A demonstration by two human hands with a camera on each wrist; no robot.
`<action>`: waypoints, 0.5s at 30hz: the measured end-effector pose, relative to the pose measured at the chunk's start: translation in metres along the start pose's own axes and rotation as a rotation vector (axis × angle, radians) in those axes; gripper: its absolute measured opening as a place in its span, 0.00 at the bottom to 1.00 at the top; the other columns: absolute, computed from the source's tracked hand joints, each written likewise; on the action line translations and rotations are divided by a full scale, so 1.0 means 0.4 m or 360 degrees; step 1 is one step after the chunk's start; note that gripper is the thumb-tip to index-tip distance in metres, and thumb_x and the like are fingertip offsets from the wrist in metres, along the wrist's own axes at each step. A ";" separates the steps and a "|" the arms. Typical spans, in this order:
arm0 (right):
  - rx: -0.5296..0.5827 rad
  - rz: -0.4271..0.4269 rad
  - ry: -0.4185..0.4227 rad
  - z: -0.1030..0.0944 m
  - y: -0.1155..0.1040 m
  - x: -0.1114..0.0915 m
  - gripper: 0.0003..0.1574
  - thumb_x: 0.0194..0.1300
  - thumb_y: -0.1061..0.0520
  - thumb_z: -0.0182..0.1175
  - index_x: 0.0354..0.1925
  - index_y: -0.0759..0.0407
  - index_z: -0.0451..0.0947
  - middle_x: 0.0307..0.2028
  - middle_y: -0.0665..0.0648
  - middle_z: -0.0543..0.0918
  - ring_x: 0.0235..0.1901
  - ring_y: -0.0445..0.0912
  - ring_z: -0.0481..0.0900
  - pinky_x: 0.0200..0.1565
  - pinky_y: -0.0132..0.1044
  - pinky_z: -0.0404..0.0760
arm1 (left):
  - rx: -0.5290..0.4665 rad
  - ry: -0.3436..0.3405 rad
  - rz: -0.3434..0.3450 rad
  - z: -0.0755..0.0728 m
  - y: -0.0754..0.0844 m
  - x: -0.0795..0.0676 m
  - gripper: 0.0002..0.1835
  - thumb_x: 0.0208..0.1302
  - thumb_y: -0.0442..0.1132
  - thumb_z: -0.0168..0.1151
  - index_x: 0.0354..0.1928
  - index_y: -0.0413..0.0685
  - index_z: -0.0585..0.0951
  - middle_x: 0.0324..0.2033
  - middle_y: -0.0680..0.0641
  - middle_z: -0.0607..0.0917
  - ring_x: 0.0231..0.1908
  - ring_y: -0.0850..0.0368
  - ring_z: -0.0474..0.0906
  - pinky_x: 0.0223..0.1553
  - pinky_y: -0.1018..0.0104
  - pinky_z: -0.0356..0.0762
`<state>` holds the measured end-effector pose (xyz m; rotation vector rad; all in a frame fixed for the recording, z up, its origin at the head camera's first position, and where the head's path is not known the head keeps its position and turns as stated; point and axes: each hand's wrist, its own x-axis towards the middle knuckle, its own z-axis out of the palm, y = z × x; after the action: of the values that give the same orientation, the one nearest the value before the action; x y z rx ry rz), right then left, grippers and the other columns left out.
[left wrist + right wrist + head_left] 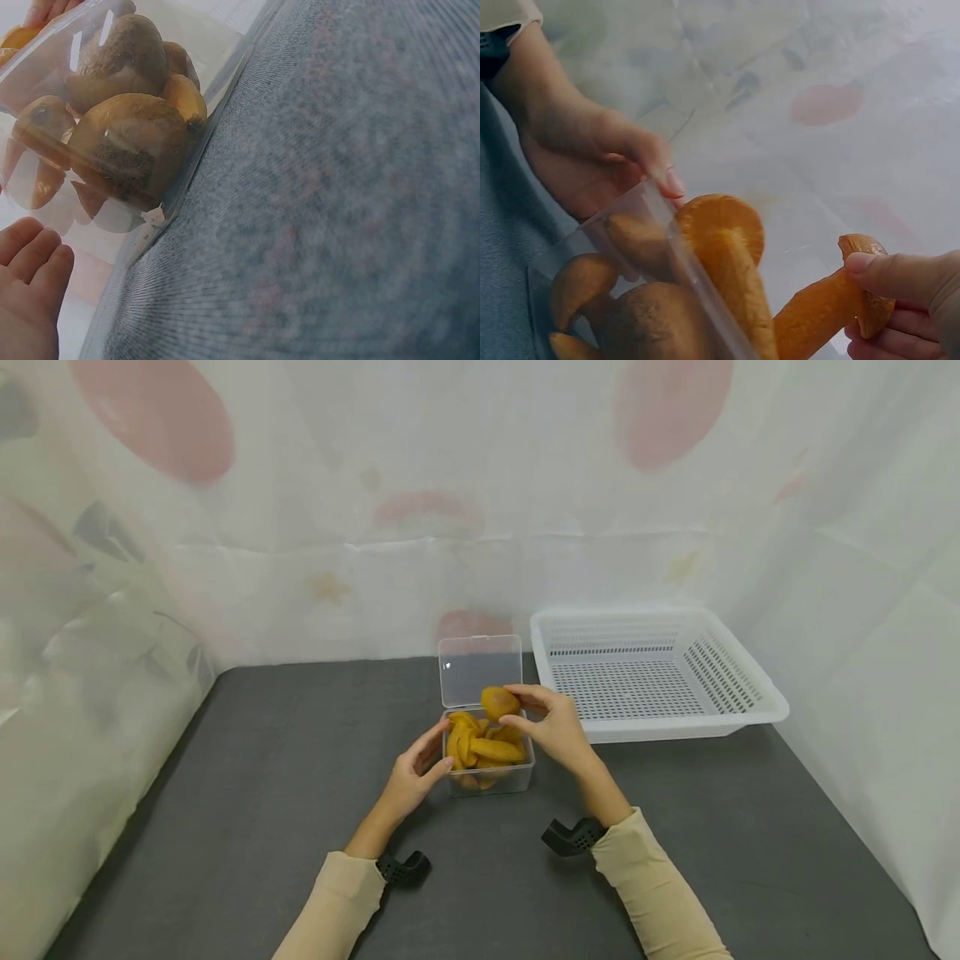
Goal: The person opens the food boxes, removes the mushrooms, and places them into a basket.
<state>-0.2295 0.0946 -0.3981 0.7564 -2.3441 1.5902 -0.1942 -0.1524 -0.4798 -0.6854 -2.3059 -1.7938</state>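
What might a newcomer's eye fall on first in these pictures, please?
Probably the orange-brown mushrooms heaped in a clear box near the middle of the dark table. One mushroom, held up at the box's open top in the right grip, stands out too. Next comes the large white basket, behind and to the right.

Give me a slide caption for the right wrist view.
Right hand pinches one mushroom while the left hand touches a clear box of other mushrooms.
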 end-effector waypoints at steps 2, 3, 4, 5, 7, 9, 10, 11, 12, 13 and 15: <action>0.0023 0.0022 0.0008 -0.006 -0.005 0.001 0.28 0.53 0.66 0.69 0.54 0.68 0.78 0.50 0.69 0.83 0.50 0.60 0.83 0.52 0.47 0.83 | 0.0004 0.0004 0.0004 -0.001 -0.001 -0.001 0.31 0.66 0.29 0.57 0.71 0.39 0.63 0.71 0.35 0.64 0.69 0.39 0.62 0.69 0.63 0.66; 0.0031 0.0034 0.0010 -0.009 -0.005 0.001 0.28 0.54 0.65 0.69 0.55 0.68 0.78 0.50 0.69 0.83 0.50 0.60 0.83 0.53 0.47 0.83 | 0.0008 0.0007 0.0012 -0.001 -0.002 -0.001 0.31 0.66 0.29 0.57 0.71 0.39 0.63 0.71 0.34 0.64 0.69 0.38 0.63 0.69 0.65 0.66; 0.0040 0.0048 0.0016 -0.014 -0.006 0.001 0.28 0.54 0.65 0.69 0.55 0.67 0.78 0.51 0.69 0.83 0.50 0.59 0.83 0.53 0.46 0.83 | 0.0005 0.0009 0.0012 -0.001 -0.002 -0.001 0.31 0.66 0.29 0.57 0.70 0.39 0.63 0.70 0.34 0.64 0.69 0.38 0.63 0.68 0.69 0.66; 0.0052 0.0061 0.0024 -0.018 -0.008 0.001 0.28 0.55 0.65 0.69 0.56 0.67 0.77 0.51 0.69 0.83 0.51 0.60 0.82 0.53 0.46 0.83 | 0.0002 0.0010 0.0015 -0.001 -0.002 -0.001 0.31 0.66 0.29 0.57 0.70 0.38 0.63 0.70 0.34 0.64 0.69 0.38 0.63 0.68 0.72 0.66; 0.0081 0.0081 0.0044 -0.029 -0.010 0.001 0.28 0.55 0.66 0.68 0.56 0.67 0.77 0.52 0.69 0.82 0.52 0.59 0.82 0.54 0.44 0.83 | -0.0007 0.0008 0.0015 -0.001 -0.003 0.000 0.31 0.66 0.29 0.57 0.70 0.38 0.63 0.70 0.33 0.64 0.69 0.38 0.62 0.66 0.80 0.65; 0.0111 0.0109 0.0072 -0.041 -0.011 0.001 0.28 0.56 0.66 0.68 0.56 0.67 0.77 0.54 0.69 0.81 0.52 0.55 0.82 0.55 0.39 0.83 | -0.0018 0.0003 0.0012 -0.001 -0.003 0.001 0.31 0.66 0.29 0.57 0.70 0.38 0.63 0.71 0.34 0.64 0.69 0.38 0.62 0.65 0.83 0.64; 0.0130 0.0123 0.0093 -0.048 -0.013 0.002 0.29 0.55 0.66 0.68 0.56 0.68 0.77 0.55 0.69 0.81 0.52 0.50 0.82 0.55 0.37 0.83 | -0.0025 -0.0001 0.0003 -0.001 -0.003 0.001 0.31 0.66 0.29 0.57 0.70 0.39 0.63 0.71 0.34 0.64 0.69 0.38 0.61 0.64 0.84 0.63; 0.0159 0.0139 0.0111 -0.054 -0.013 0.002 0.29 0.55 0.67 0.68 0.56 0.68 0.76 0.55 0.69 0.80 0.52 0.45 0.82 0.55 0.35 0.83 | -0.0030 -0.0005 -0.0002 -0.001 -0.004 0.002 0.31 0.66 0.30 0.57 0.71 0.39 0.63 0.71 0.35 0.64 0.69 0.39 0.61 0.64 0.83 0.63; 0.0180 0.0150 0.0133 -0.060 -0.013 0.003 0.29 0.55 0.67 0.68 0.56 0.69 0.76 0.56 0.70 0.80 0.51 0.40 0.82 0.54 0.32 0.83 | -0.0031 -0.0008 -0.0004 -0.001 -0.005 0.002 0.31 0.66 0.30 0.57 0.71 0.39 0.63 0.71 0.35 0.63 0.69 0.38 0.61 0.65 0.83 0.63; 0.0193 0.0160 0.0157 -0.066 -0.013 0.003 0.29 0.56 0.68 0.67 0.56 0.70 0.76 0.56 0.70 0.80 0.50 0.35 0.82 0.53 0.28 0.82 | -0.0035 -0.0009 -0.0009 -0.002 -0.005 0.002 0.31 0.66 0.30 0.57 0.71 0.39 0.63 0.71 0.35 0.63 0.70 0.39 0.61 0.65 0.83 0.63; 0.0226 0.0185 0.0202 -0.078 -0.012 0.004 0.29 0.56 0.69 0.67 0.56 0.71 0.76 0.57 0.71 0.79 0.47 0.26 0.79 0.51 0.23 0.81 | -0.0036 -0.0008 -0.0008 -0.002 -0.005 0.002 0.31 0.66 0.30 0.57 0.71 0.39 0.63 0.71 0.35 0.63 0.70 0.38 0.61 0.65 0.81 0.64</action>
<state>-0.2317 0.1212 -0.3810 0.5369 -2.2413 1.8119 -0.1958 -0.1533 -0.4809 -0.6888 -2.2958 -1.8249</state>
